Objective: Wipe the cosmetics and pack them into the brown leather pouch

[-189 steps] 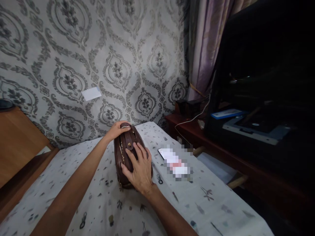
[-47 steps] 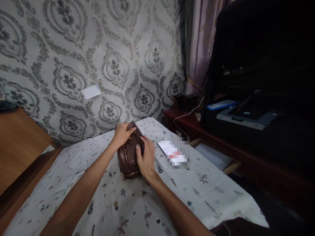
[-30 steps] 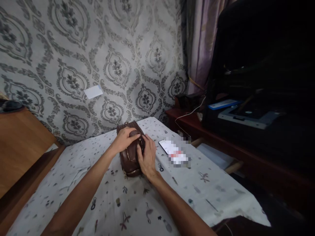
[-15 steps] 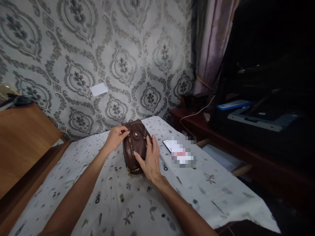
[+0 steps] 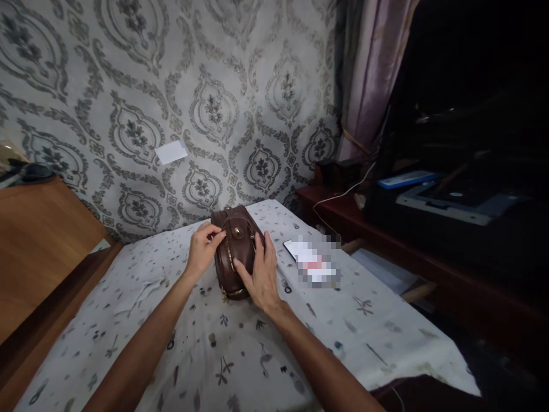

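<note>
A small brown leather handbag [image 5: 240, 277] rests on the patterned white cloth, with gold zippers, a round gold clasp on a tab and a thin handle on top. Thumb and fingers of my left hand [image 5: 201, 252] pinch at the far end of the bag's left zipper [image 5: 230, 252]; the pull itself is hidden by the fingertips. My right hand [image 5: 262, 277] grips the bag from the right, its thumb on the top panel near the zipper and its fingers along the right side.
A lit phone [image 5: 306, 260], partly pixelated, lies right of the bag. The white cloth [image 5: 193, 355] covers the surface up to the wallpapered wall. A wooden board [image 5: 47, 240] stands at left. At right are a dark red desk [image 5: 309, 194], a white cable [image 5: 343, 197] and an open drawer [image 5: 386, 272].
The view has shifted slightly. My left fingers remain at the zipper's far end, with the wrist a little more upright. My right hand keeps its grip on the bag.
</note>
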Demonstrator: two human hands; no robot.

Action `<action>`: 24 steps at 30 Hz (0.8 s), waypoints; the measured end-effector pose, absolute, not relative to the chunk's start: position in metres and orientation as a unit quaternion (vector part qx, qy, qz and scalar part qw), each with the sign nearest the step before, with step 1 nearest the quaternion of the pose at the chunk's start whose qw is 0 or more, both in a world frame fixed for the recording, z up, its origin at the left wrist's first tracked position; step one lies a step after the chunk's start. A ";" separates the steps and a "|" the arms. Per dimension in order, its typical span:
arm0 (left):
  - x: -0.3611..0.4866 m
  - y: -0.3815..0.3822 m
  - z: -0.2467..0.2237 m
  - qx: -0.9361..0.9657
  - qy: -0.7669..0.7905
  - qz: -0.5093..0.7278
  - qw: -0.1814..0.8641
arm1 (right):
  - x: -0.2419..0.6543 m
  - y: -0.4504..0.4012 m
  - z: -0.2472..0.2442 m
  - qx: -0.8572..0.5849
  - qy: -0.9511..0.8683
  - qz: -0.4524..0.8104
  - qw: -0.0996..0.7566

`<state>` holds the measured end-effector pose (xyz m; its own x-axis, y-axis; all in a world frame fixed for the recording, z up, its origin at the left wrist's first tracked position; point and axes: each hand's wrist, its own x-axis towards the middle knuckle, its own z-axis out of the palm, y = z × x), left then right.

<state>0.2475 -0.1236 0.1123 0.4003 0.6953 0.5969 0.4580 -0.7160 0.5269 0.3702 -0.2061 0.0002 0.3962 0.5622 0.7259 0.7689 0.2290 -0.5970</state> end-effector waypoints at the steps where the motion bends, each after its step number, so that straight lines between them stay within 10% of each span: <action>1: 0.247 -0.126 0.111 0.824 0.345 0.427 0.141 | 0.370 -0.206 0.000 -0.613 -0.542 -0.091 0.568; 24: 0.239 -0.157 0.105 0.842 0.332 0.404 0.133 | 0.383 -0.206 -0.002 -0.586 -0.595 -0.069 0.546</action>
<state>0.2385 -0.1566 0.1045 0.4522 0.6671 0.5920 0.4519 -0.7436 0.4928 0.3834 -0.2058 -0.0017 0.2830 0.6228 0.7294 0.7724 0.3028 -0.5583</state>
